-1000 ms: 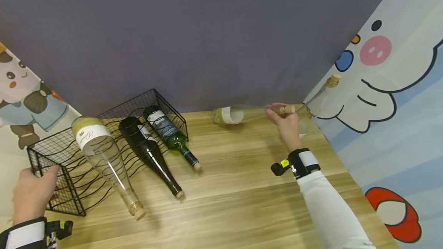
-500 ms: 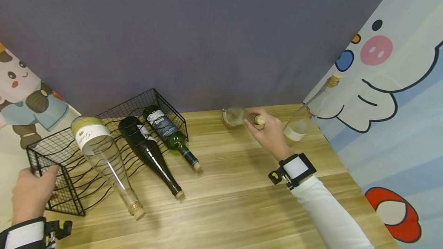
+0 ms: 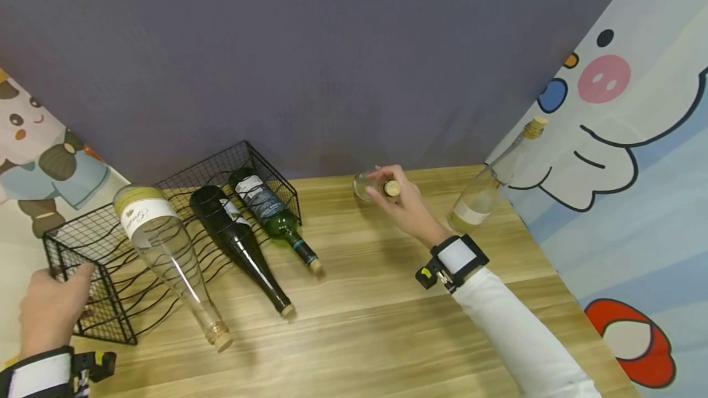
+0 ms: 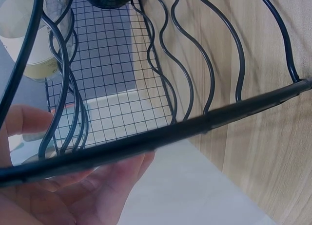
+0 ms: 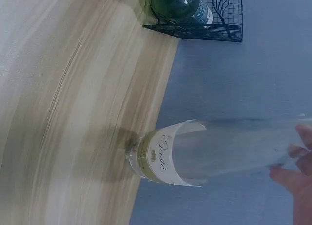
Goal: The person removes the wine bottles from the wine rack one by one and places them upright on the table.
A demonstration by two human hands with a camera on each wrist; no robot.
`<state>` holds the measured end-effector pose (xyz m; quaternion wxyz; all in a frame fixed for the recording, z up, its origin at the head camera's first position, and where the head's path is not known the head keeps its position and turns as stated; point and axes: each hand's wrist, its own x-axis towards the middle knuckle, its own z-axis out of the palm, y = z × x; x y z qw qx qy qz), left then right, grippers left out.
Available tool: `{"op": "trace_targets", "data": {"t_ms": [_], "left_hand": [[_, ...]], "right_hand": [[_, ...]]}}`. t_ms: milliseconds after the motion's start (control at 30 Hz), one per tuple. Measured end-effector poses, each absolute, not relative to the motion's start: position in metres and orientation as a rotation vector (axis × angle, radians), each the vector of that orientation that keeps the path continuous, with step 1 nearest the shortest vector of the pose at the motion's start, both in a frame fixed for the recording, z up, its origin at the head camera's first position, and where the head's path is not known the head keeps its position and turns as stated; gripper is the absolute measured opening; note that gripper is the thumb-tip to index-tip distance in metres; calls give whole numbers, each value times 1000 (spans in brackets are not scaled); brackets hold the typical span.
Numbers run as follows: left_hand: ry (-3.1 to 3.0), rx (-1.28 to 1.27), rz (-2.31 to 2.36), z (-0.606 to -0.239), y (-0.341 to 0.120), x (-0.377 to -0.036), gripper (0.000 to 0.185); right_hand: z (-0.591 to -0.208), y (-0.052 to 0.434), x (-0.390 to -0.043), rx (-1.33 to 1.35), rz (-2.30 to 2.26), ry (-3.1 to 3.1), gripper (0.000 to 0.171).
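My left hand (image 3: pixel 55 306) grips the near-left end of a black wire wine rack (image 3: pixel 105 315), its fingers round the frame in the left wrist view. Across the rack lie a large clear bottle (image 3: pixel 166 250) with a white label, a dark bottle (image 3: pixel 243 250) and a green bottle (image 3: pixel 281 225), corks toward me. My right hand (image 3: pixel 406 201) curls its thumb and fingers loosely round the neck of a corked clear bottle (image 5: pixel 168 154). That bottle stands on the table by the back wall. Its white and gold label shows in the right wrist view.
Another clear corked bottle (image 3: pixel 475 201) stands on the table's right side, near the cartoon-printed wall (image 3: pixel 608 140). A grey partition (image 3: pixel 332 66) rises along the back edge of the wooden table (image 3: pixel 354 324).
The right hand has moved left, and the clear bottle that lay on its side now stands upright beneath it. The left hand, the rack and its bottles stay put.
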<state>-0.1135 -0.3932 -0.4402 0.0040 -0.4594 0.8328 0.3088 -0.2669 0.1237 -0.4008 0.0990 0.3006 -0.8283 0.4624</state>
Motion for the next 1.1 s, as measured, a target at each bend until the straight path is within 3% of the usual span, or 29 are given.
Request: {"op": "trace_targets", "data": {"t_ms": [133, 433, 800, 1100], "left_hand": [[2604, -1442, 964, -440, -393, -114, 82], [2604, -1434, 968, -439, -391, -113, 82], [2610, -1423, 977, -439, -391, -111, 82], [2621, -1409, 993, -439, -392, -111, 82]], "right_hand": [[-403, 120, -271, 788, 1299, -2392, 36], [-409, 119, -293, 708, 1181, -2295, 14], [-410, 116, -296, 766, 1046, -2339, 16], [-408, 118, -293, 771, 1075, -2272, 8]]}}
